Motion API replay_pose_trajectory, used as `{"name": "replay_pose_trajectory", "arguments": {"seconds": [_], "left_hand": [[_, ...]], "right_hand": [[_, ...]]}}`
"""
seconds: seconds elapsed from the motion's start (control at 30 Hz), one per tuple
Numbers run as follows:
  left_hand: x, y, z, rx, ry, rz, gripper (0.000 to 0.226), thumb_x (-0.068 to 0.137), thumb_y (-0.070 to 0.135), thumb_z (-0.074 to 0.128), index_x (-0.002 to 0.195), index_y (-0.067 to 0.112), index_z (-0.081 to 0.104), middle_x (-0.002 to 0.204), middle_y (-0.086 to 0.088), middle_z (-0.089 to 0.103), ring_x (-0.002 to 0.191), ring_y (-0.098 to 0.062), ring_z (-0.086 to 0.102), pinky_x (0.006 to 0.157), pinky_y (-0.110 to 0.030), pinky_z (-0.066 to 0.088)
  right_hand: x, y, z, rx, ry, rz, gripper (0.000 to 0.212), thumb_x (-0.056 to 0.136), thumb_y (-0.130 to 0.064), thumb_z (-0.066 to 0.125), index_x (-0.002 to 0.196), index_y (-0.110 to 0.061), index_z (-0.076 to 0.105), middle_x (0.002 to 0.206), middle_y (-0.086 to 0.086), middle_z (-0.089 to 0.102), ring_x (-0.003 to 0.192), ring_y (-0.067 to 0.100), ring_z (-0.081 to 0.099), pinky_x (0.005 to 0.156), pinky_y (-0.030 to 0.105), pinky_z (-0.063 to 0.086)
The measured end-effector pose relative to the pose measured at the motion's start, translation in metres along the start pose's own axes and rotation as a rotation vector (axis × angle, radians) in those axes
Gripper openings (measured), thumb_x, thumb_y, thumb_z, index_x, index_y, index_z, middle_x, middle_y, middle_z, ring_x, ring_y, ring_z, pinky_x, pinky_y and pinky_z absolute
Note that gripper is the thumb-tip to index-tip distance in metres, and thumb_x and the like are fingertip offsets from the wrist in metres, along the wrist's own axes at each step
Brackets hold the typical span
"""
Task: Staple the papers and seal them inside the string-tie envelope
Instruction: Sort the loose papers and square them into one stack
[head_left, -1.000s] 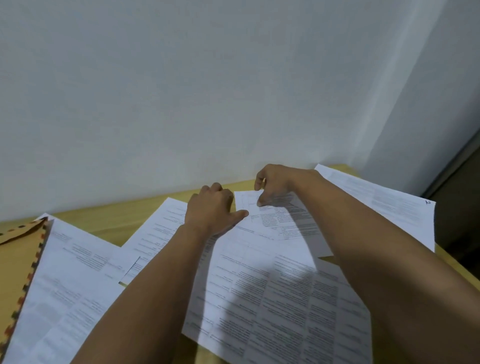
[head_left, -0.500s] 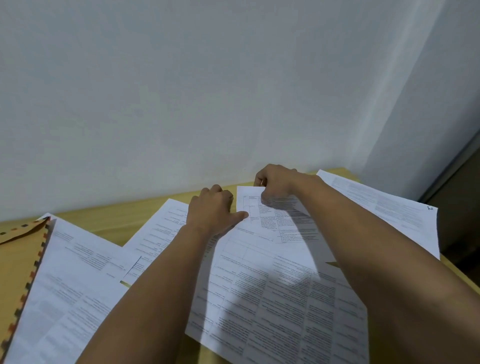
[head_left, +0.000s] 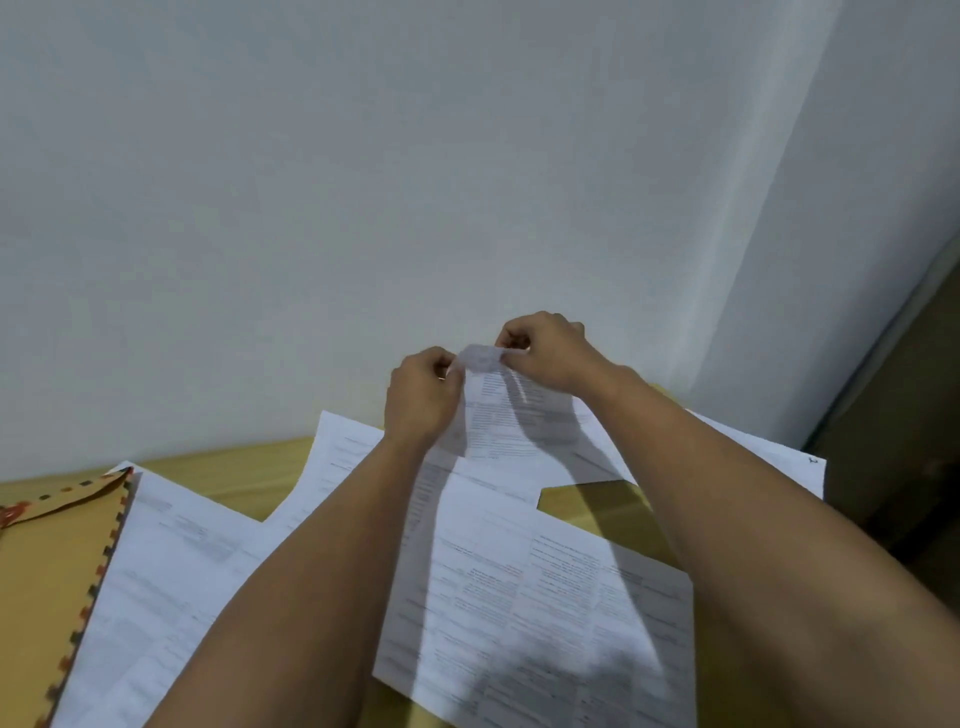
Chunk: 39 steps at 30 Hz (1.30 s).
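With my left hand (head_left: 423, 395) and right hand (head_left: 545, 351) each pinching the raised far edge of the white printed paper sheet (head_left: 511, 415), I should lift evenly, avoiding tearing.

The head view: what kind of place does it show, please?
Probably a desk in a room corner, at home or in an office: printed sheets spread over a yellowish table, a string-tie envelope, and bare walls close behind.
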<state>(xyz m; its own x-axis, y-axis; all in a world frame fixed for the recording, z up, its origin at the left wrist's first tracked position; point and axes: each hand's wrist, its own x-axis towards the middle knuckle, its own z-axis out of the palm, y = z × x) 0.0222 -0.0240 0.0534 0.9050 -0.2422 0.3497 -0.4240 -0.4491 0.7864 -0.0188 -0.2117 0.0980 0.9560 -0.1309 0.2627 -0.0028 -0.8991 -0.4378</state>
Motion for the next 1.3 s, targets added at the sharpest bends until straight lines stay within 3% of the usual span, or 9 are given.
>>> {"name": "replay_pose_trajectory", "arguments": {"seconds": [0.33,0.53,0.7,0.8,0.9,1.03,1.13,1.2,1.3], "left_hand": [[-0.012,0.096,-0.094,-0.308,0.246,0.052,0.013,0.097,0.022,0.054,0.093,0.017,0.066,0.091,0.002,0.07,0.083,-0.016,0.065,0.071,-0.029,0.05],[-0.045,0.108,-0.157,-0.39,0.332,0.004,0.013,0.096,0.022,0.055,0.095,0.015,0.067,0.09,0.002,0.069,0.078,-0.014,0.061,0.072,-0.033,0.05],[-0.087,0.072,-0.19,-0.383,0.388,-0.134,0.015,0.093,0.016,0.054,0.099,0.011,0.067,0.083,0.002,0.063,0.074,-0.018,0.054,0.064,-0.029,0.043],[-0.112,0.042,-0.199,-0.134,0.352,-0.209,0.03,0.095,0.02,0.056,0.124,0.016,0.058,0.121,-0.008,0.065,0.103,-0.029,0.062,0.077,-0.035,0.048],[-0.131,0.03,-0.2,0.23,0.338,-0.152,0.05,0.093,0.024,0.058,0.141,0.023,0.044,0.14,-0.009,0.054,0.125,-0.035,0.05,0.096,-0.05,0.047],[-0.142,0.041,-0.193,0.372,0.144,0.071,0.049,0.093,0.036,0.061,0.14,0.027,0.05,0.139,-0.002,0.058,0.127,-0.03,0.052,0.103,-0.053,0.043],[-0.144,0.056,-0.186,0.333,-0.037,0.167,0.042,0.093,0.039,0.06,0.134,0.03,0.057,0.133,0.005,0.064,0.122,-0.021,0.058,0.104,-0.049,0.047],[-0.143,0.068,-0.182,0.3,-0.091,0.192,0.037,0.095,0.035,0.06,0.131,0.029,0.06,0.124,0.007,0.068,0.115,-0.015,0.062,0.101,-0.044,0.05],[-0.139,0.08,-0.176,0.271,-0.151,0.198,0.031,0.096,0.025,0.058,0.126,0.025,0.065,0.112,0.006,0.072,0.103,-0.01,0.065,0.095,-0.035,0.053]], "right_hand": [[-0.042,-0.043,-0.106,-0.034,0.355,0.119,0.012,0.09,-0.026,0.061,0.095,-0.031,0.07,0.087,-0.011,0.067,0.092,0.021,0.059,0.089,0.04,0.026],[-0.08,-0.062,-0.131,0.361,0.421,0.274,0.01,0.077,-0.024,0.075,0.084,-0.029,0.071,0.092,-0.01,0.072,0.094,0.02,0.065,0.089,0.041,0.045],[-0.116,-0.074,-0.102,0.797,0.307,0.301,0.019,0.084,-0.011,0.084,0.1,-0.006,0.076,0.1,0.006,0.074,0.089,0.021,0.068,0.071,0.029,0.05],[-0.136,-0.084,-0.067,0.919,0.21,0.337,0.019,0.089,-0.015,0.082,0.077,-0.016,0.067,0.089,0.008,0.068,0.082,0.022,0.065,0.074,0.033,0.047],[-0.148,-0.096,-0.031,0.945,0.176,0.261,0.021,0.092,-0.01,0.078,0.075,-0.014,0.067,0.075,0.0,0.059,0.07,0.011,0.055,0.067,0.026,0.044],[-0.164,-0.116,0.0,0.933,0.066,0.194,0.036,0.097,-0.013,0.073,0.064,-0.02,0.059,0.059,-0.015,0.051,0.055,0.0,0.047,0.058,0.014,0.04],[-0.171,-0.128,0.003,0.967,-0.006,0.19,0.022,0.099,-0.023,0.071,0.083,-0.009,0.076,0.084,0.006,0.078,0.074,0.017,0.07,0.075,0.03,0.055],[-0.172,-0.134,0.0,1.011,-0.011,0.217,0.021,0.1,-0.026,0.069,0.101,-0.008,0.08,0.1,0.013,0.081,0.088,0.027,0.078,0.083,0.038,0.061],[-0.171,-0.136,-0.005,1.053,0.006,0.257,0.025,0.1,-0.032,0.068,0.104,-0.01,0.081,0.105,0.014,0.081,0.102,0.035,0.076,0.093,0.047,0.06]]}}
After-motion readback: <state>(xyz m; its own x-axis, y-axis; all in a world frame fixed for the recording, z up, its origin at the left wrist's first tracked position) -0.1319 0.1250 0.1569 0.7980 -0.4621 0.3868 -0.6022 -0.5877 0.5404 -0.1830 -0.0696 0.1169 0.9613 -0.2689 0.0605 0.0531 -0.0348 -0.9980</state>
